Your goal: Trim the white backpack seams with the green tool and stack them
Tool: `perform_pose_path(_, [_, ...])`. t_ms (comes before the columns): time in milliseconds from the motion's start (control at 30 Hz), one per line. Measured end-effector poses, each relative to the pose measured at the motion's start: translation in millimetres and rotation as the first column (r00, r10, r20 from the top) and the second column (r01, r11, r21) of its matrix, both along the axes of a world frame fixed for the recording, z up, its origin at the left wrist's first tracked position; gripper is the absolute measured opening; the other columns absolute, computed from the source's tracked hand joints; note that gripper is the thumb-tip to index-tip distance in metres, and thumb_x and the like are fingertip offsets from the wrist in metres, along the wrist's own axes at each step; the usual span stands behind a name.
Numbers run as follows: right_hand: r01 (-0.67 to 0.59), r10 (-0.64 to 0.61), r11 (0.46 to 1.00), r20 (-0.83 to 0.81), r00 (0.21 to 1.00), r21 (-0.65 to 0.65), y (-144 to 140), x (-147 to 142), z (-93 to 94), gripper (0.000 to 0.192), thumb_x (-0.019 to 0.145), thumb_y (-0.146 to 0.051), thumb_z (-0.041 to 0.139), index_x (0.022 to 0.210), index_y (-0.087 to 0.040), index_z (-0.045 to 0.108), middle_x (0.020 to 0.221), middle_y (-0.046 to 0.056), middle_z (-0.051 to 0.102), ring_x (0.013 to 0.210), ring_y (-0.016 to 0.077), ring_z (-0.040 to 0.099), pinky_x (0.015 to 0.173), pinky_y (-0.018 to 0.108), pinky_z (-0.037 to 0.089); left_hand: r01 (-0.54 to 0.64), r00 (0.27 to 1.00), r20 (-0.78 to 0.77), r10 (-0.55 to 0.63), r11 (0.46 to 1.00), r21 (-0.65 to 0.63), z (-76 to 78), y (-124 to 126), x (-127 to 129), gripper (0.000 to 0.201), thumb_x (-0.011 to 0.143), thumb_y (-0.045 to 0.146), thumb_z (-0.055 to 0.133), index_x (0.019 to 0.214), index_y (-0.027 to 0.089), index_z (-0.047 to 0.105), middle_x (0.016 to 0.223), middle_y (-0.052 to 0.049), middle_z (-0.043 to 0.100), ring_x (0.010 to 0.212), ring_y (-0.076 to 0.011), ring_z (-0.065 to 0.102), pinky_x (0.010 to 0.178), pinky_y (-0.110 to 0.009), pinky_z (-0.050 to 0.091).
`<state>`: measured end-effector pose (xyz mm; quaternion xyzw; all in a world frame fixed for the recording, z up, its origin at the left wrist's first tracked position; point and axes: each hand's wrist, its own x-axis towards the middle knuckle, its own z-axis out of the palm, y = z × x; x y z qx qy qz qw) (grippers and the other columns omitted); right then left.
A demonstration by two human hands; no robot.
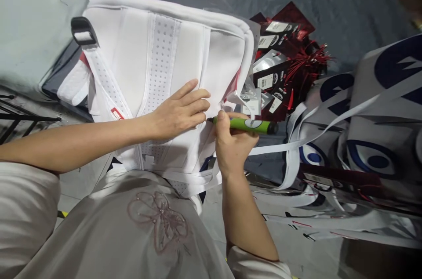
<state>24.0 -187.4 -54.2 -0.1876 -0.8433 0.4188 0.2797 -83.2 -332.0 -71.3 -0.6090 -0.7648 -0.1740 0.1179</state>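
Note:
A white backpack (135,59) lies in front of me with its padded back panel facing up. My left hand (181,110) rests flat on that panel, fingers stretched out and a little apart, palm down. In my right hand (235,140) is a green marker pen (242,125), gripped between thumb and fingers. Its dark tip points left, close to my left fingertips and the panel; whether it touches the fabric I cannot tell. A black buckle (84,30) sits on the strap at the backpack's upper left.
Right of the backpack lies a pile of dark red hang tags (280,63) with red strings. More white bags with blue eye prints (372,156) are stacked at the right, long white straps (290,145) trailing from them. A black metal rack (29,116) stands at the left.

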Motion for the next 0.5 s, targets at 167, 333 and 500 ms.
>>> perform_pose_path(167, [-0.063,0.058,0.992,0.041,0.997,0.113,4,2,4.1,0.029,0.092,-0.039,0.059,0.075,-0.016,0.063,0.064,0.004,0.064,0.052,0.0142,0.056,0.055,0.028,0.048,-0.013,0.997,-0.074,0.01,0.999,-0.033,-1.2,-3,3,0.031,0.104,0.025,0.034,0.102,0.022,0.064,0.123,-0.001,0.062,0.139,-0.0191,0.042,0.128,-0.046,0.016])
perform_pose_path(333, [-0.062,0.057,0.968,0.028,0.998,0.243,15,2,-3.1,0.032,0.091,-0.044,0.06,0.076,-0.017,0.067,0.067,0.005,0.067,0.057,0.0171,0.062,0.058,0.029,0.049,0.138,0.977,-0.143,-0.16,0.978,-0.153,33.4,4,-19,0.032,0.104,0.024,0.036,0.098,0.022,0.068,0.11,-0.004,0.067,0.116,-0.0201,0.056,0.116,-0.043,0.032])
perform_pose_path(500, [-0.073,0.068,0.984,0.039,0.997,0.164,21,2,-15.5,0.038,0.088,-0.052,0.061,0.074,-0.017,0.068,0.057,0.003,0.063,0.049,0.0175,0.059,0.049,0.028,0.047,0.133,0.952,-0.22,-0.214,0.933,-0.336,72.6,21,-54,0.021,0.082,0.04,0.077,0.09,0.021,0.07,0.094,-0.003,0.071,0.094,-0.0216,0.063,0.095,-0.039,0.042])
